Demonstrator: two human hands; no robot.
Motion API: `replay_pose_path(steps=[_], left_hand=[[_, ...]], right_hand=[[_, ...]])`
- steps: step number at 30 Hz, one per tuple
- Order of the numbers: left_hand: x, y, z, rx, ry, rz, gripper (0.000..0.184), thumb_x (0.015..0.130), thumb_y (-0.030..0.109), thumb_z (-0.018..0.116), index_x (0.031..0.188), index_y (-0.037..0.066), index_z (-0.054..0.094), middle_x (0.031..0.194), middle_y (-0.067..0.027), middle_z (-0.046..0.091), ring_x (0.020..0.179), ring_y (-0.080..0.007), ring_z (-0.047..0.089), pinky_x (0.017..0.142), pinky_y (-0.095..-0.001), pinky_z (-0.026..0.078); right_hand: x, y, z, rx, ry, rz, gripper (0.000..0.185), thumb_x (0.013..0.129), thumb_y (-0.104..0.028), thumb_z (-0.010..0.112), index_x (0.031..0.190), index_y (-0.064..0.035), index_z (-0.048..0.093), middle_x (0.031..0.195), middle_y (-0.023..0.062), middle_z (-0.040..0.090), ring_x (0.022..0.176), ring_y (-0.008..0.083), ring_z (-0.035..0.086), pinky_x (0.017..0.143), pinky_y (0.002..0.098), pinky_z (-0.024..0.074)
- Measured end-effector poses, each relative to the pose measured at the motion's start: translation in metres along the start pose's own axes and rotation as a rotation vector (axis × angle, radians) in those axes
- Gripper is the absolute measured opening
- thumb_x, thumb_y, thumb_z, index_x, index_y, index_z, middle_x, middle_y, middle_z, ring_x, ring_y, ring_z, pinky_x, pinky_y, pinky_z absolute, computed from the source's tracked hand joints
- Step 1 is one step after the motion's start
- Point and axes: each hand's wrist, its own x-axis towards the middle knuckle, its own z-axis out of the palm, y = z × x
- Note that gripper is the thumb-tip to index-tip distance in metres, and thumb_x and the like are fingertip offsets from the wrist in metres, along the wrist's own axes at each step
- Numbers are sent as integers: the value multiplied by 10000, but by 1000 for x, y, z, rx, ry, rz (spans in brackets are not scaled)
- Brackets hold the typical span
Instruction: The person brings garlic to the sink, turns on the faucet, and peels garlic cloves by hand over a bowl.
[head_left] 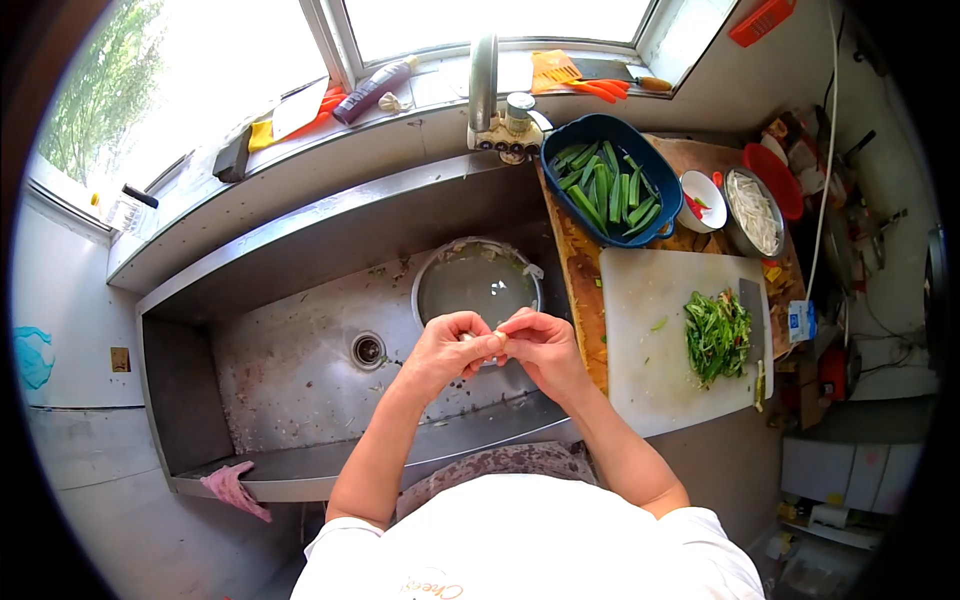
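The left hand and right hand meet fingertip to fingertip, both pinching a small pale piece; it lies between thumbs and forefingers, so mostly covered that its exact shape cannot be told. Just beyond and below the hands sits a round, pale-rimmed basin of cloudy water, inside a stainless-steel sink that stretches away to the left hand's side. Beside the right hand, a white rectangular chopping board bears a heap of sliced green vegetable. Farther forward from that hand, a dark-blue oval tub holds long green pods. Behind the hands, the white shirt carries orange script starting "Chee", its ending unclear. Right of the board, a blue-and-white packet bears print too small to read.
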Motion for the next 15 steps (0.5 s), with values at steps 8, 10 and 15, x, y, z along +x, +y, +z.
replay_pose_path(steps=[8,10,15], left_hand=[[1,7,7,36,111,38,176,846,174,672,815,20,592,641,-6,563,537,-48,470,450,-198,357],[2,8,7,-47,171,45,153,846,155,666,830,19,598,645,-2,562,538,-45,469,449,-198,360],[-2,11,12,157,160,122,136,860,143,651,855,12,612,653,4,565,542,-39,475,445,-191,362]], right_hand=[[-1,5,-2,381,32,119,143,850,10,591,985,11,636,969,114,628,811,203,638,699,312,533],[1,5,-2,438,16,145,172,856,-3,587,1023,11,625,965,123,634,796,213,643,698,321,540],[1,2,3,433,-9,196,221,879,-32,568,1093,13,602,922,127,646,742,206,644,635,318,551]])
